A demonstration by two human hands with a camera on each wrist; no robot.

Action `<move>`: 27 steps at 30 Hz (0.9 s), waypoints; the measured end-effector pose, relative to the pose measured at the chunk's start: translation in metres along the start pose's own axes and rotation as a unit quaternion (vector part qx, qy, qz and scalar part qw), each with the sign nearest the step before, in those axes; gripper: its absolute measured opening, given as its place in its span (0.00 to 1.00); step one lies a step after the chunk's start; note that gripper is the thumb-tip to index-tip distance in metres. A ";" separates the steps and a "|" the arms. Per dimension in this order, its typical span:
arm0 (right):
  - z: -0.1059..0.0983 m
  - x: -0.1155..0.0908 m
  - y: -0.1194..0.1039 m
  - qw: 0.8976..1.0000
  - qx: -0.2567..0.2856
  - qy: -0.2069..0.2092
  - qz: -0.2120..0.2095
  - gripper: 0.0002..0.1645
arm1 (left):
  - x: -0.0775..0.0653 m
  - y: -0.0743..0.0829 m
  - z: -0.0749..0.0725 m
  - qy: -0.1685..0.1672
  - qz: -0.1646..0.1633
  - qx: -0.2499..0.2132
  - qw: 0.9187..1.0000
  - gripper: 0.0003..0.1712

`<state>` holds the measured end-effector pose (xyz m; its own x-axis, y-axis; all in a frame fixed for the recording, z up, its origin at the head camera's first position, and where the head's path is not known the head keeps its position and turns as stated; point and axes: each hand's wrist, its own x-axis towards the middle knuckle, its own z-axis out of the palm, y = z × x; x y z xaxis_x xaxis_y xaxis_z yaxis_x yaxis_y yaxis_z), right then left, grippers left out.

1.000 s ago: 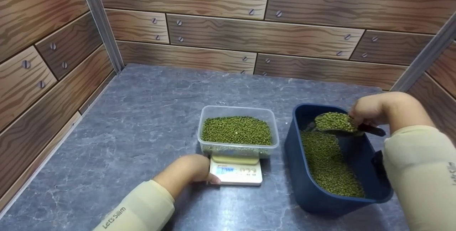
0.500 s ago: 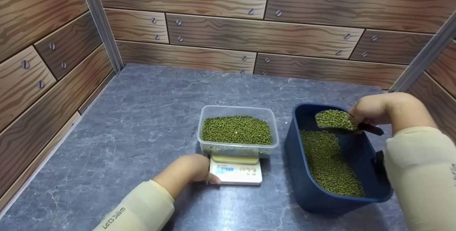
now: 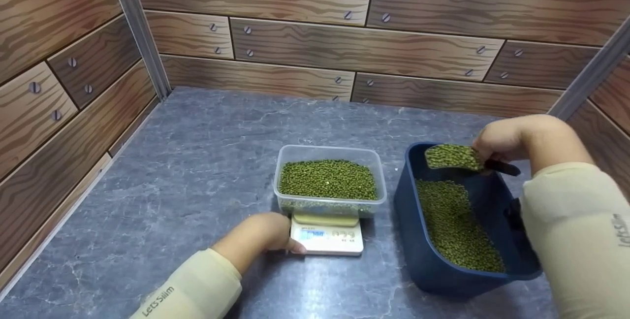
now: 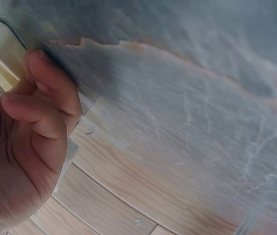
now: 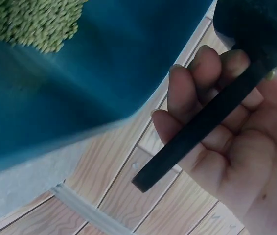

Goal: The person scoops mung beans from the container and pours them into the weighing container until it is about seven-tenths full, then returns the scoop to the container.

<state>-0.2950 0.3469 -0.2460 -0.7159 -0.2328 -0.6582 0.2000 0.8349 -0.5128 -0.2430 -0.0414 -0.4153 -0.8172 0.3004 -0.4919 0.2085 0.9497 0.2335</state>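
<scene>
A white digital kitchen scale (image 3: 339,246) carries a clear plastic container (image 3: 325,204) well filled with small green mung beans (image 3: 327,179). My left hand (image 3: 266,232) grips the scale's near left corner, thumb along its front edge; in the left wrist view the fingers are curled against its side. My right hand (image 3: 507,137) holds a black scoop (image 3: 503,167), heaped with mung beans, over the far end of a deep blue bin (image 3: 411,220). In the right wrist view, the fingers (image 5: 181,90) wrap under the scoop's handle, whose end sticks out past them.
Mung beans (image 3: 457,230) lie banked along the left side inside the bin, whose bottom shows bare at right. A dark clasp (image 3: 514,214) sits on its right rim. Wood-patterned walls (image 3: 295,38) enclose the grey marbled table (image 3: 211,146).
The right hand has lifted the heaped scoop a little and shifted it slightly left over the bin. The left hand stays at the scale.
</scene>
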 end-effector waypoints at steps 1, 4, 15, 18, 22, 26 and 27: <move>0.001 0.001 -0.005 1.000 -0.004 -0.001 -0.001 0.15 | 0.000 0.000 0.000 0.000 -0.002 -0.002 1.000 0.39; 0.005 0.007 -0.021 0.999 -0.033 0.000 -0.011 0.13 | 0.001 0.000 -0.001 0.001 -0.005 -0.003 1.000 0.41; 0.033 0.037 -0.094 0.990 -0.139 -0.008 -0.005 0.05 | 0.000 0.002 -0.002 0.001 -0.014 0.033 0.999 0.44; 0.044 0.043 -0.111 0.982 -0.187 0.009 -0.002 0.07 | -0.001 0.003 -0.003 0.001 -0.008 0.025 1.000 0.43; 0.058 0.052 -0.127 0.958 -0.280 0.046 -0.041 0.10 | -0.002 0.002 -0.003 0.000 -0.008 0.016 1.000 0.43; 0.073 0.059 -0.144 0.925 -0.356 0.104 -0.084 0.09 | -0.002 0.001 -0.003 0.001 -0.017 0.016 1.000 0.45; 0.078 0.059 -0.148 0.916 -0.371 0.121 -0.093 0.09 | -0.002 0.001 -0.003 0.001 -0.018 0.018 1.000 0.45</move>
<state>-0.3154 0.1708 -0.2519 -0.8365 -0.3632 -0.4104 -0.3862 0.9220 -0.0288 -0.2431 -0.0411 -0.4112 -0.8259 0.2663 -0.4970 0.1984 0.9623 0.1860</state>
